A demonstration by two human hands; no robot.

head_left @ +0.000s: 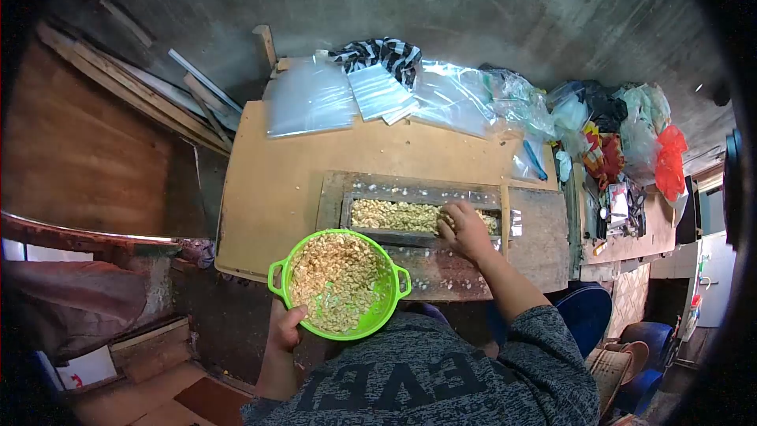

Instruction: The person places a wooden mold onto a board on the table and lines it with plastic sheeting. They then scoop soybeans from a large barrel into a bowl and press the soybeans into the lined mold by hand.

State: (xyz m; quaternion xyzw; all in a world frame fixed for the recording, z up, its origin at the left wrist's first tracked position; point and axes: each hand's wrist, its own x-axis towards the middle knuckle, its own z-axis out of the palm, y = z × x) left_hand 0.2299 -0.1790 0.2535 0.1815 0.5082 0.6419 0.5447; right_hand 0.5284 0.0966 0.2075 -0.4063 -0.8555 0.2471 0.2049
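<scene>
My left hand (287,328) grips the rim of a bright green plastic colander (400,282) at its lower left side. Pale split beans, which look like soybeans (335,272), fill much of it, and green plastic shows through at the right and bottom. A long, narrow wooden frame (386,237) lies on the table, with more of the beans spread inside it. Over the right part of this frame, my right hand (465,230) touches the beans with its fingers curled down. Whether beans are held between those fingers is hidden.
The frame rests on a worn board (538,229) on the wooden table (260,189). Clear plastic sheets (311,99) lie along the back. Plastic bags (635,122) crowd the back right, above a smaller side table (646,233) holding small items. Blue drums (585,315) stand at lower right.
</scene>
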